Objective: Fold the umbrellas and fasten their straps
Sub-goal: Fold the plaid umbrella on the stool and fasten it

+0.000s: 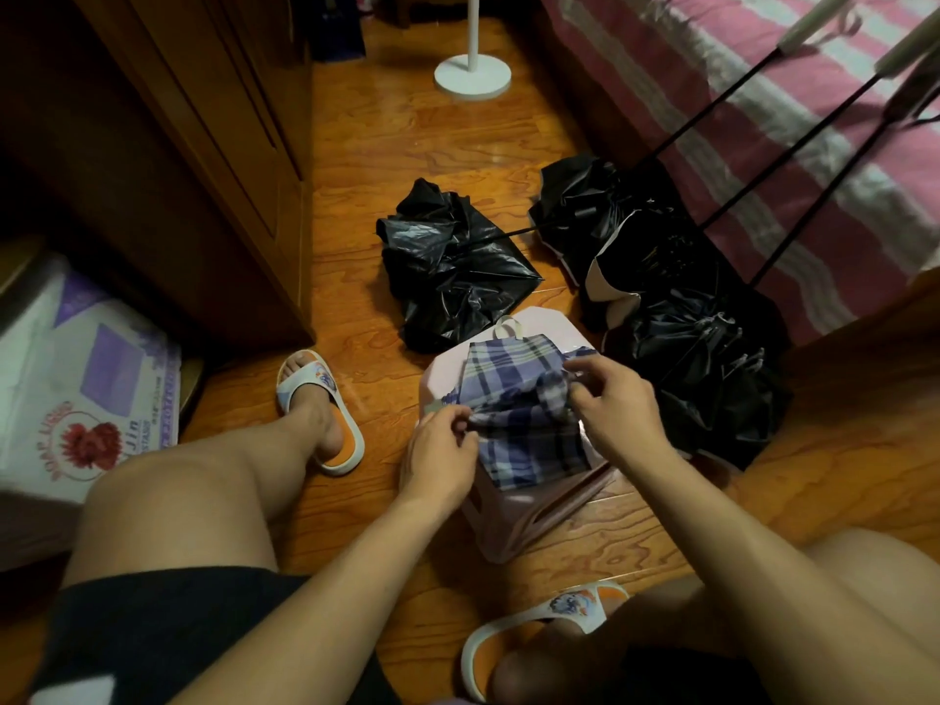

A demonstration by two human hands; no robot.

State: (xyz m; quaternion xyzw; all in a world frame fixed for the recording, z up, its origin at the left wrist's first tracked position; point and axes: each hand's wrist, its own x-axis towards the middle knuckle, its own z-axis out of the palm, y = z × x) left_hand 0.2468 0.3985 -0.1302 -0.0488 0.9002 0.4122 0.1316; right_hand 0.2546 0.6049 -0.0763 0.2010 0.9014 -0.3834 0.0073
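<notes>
Left hand [441, 452]: pinching plaid umbrella [529, 409] fabric, near-left edge.
Right hand [613, 404]: pinching same fabric, right side.
Plaid umbrella: lying on pink stool [529, 506].
Black umbrellas [452, 277]: crumpled on floor, far side, unfolded.

Blue plaid fabric umbrella [524, 414] lies on pink plastic stool [534, 516]. Crumpled black umbrella [452, 272] lies behind the stool; two more black umbrellas [676, 307] right, against the striped bed [763, 119].
</notes>
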